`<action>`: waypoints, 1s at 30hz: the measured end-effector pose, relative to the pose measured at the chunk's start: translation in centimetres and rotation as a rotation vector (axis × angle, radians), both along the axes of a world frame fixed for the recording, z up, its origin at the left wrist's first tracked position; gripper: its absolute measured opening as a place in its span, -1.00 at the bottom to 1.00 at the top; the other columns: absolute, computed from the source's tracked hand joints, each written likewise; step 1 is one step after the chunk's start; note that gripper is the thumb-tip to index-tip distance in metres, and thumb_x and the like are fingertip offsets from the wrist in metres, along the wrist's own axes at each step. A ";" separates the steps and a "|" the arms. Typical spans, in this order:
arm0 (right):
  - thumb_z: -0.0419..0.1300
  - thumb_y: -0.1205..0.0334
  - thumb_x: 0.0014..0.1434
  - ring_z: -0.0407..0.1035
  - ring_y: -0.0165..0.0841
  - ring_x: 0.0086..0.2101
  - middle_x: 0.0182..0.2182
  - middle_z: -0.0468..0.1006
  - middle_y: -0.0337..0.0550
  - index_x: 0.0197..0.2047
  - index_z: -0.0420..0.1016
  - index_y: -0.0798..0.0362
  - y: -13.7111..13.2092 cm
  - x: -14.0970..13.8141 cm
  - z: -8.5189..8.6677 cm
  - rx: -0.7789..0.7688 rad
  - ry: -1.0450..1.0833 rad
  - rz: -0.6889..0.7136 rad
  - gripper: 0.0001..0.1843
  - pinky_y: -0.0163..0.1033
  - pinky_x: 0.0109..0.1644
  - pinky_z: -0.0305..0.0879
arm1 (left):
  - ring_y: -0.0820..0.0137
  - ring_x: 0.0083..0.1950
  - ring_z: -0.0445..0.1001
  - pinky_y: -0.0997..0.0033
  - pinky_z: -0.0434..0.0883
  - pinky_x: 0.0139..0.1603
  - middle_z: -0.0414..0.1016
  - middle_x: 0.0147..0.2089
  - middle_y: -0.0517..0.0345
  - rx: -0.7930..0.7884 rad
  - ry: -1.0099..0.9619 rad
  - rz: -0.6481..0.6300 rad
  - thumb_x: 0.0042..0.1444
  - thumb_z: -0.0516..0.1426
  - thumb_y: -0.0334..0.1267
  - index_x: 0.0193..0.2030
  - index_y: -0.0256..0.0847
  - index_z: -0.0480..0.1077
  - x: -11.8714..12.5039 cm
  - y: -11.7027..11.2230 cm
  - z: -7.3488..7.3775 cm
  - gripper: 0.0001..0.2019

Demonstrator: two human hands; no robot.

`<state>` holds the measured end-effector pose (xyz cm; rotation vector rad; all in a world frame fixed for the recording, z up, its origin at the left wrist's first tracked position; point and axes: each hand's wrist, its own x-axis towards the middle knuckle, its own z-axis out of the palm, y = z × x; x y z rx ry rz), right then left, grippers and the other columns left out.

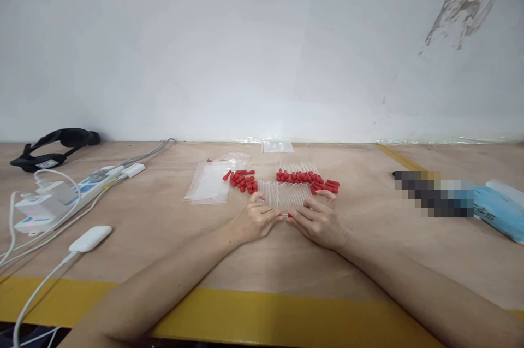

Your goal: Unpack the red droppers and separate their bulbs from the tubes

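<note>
Just in front of a row of clear dropper tubes (pixel 289 195), my two hands almost meet. My left hand (pixel 258 219) is closed in a pinch on one thin clear tube, mostly hidden by the fingers. A red rubber bulb (pixel 290 215) shows at the fingertips of my right hand (pixel 321 222), which pinches it at the tube's end. Loose red bulbs (pixel 242 181) lie in a pile to the left, and more red bulbs (pixel 331 187) lie beside my right hand. Behind the bare tubes is a row of droppers fitted with red bulbs (pixel 298 176).
Clear plastic bags (pixel 209 183) lie flat left of the bulbs. A power strip (pixel 82 189) with chargers, a white corded device (pixel 90 239) and a black headset strap (pixel 57 146) occupy the left. At right sits a blue packet (pixel 497 211) beside a blurred-out item.
</note>
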<state>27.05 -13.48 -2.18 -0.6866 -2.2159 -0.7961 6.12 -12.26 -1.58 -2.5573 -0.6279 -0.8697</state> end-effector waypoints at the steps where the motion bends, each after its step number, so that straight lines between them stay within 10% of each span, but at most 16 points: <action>1: 0.10 0.25 0.13 0.23 -0.46 -0.42 -0.57 0.44 -0.30 -0.33 0.45 0.02 0.0 0.0 0.0 0.011 0.002 0.004 -0.90 -0.16 -0.05 -0.03 | 0.52 -0.51 0.35 0.32 0.20 -0.07 0.44 -0.54 0.21 -0.015 -0.013 -0.007 0.15 0.00 -0.29 -0.30 -0.24 0.37 0.0 0.0 -0.1 -0.85; 20: 0.15 0.34 0.09 0.35 -0.53 -0.40 -0.43 0.55 -0.51 -0.14 0.40 -0.26 -0.2 2.2 0.5 0.166 0.059 0.039 -0.69 -0.20 -0.15 -0.04 | 0.51 -0.51 0.29 0.36 0.18 -0.24 0.36 -0.58 0.22 -0.131 -0.079 -0.003 0.19 -0.04 -0.27 -0.34 -0.24 0.39 -0.8 -0.2 0.1 -0.78; 30: 0.00 0.11 0.13 0.35 -0.35 -0.36 -0.33 0.47 -0.09 -0.19 0.49 0.01 5.1 6.9 1.6 -0.437 0.675 -0.268 -0.69 -0.24 -0.29 0.25 | 0.42 -0.33 0.28 0.47 0.28 -0.38 0.26 -0.30 0.09 -0.167 -0.217 0.334 0.12 -0.09 -0.42 -0.09 -0.24 0.33 -0.7 2.0 1.5 -0.73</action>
